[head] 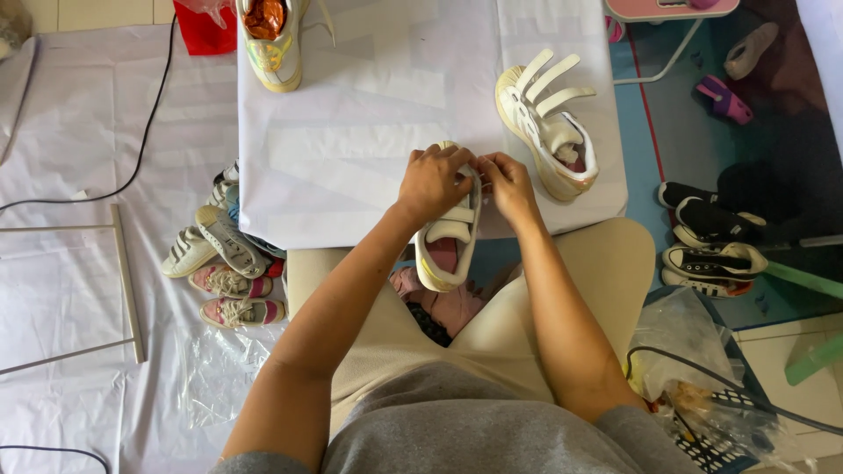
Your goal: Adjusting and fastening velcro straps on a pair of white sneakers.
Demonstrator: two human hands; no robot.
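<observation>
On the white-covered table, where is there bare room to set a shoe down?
The table is bare between the far shoe and the left hand, and along its left edge. It is crowded at the near right, where both hands grip a strapped shoe beside the open-strapped shoe.

A: Toe of strapped white shoe [446, 250] covered by left hand [432, 183]; fingertips of right hand [507, 183] tucked out of sight behind strap.

B: Iridescent sneaker [274, 48] cut off at top edge. Contents of clear bag [694, 386] blurred. Heaped shoes [226, 254] partly concealed under desk [351, 132] covering.
</observation>
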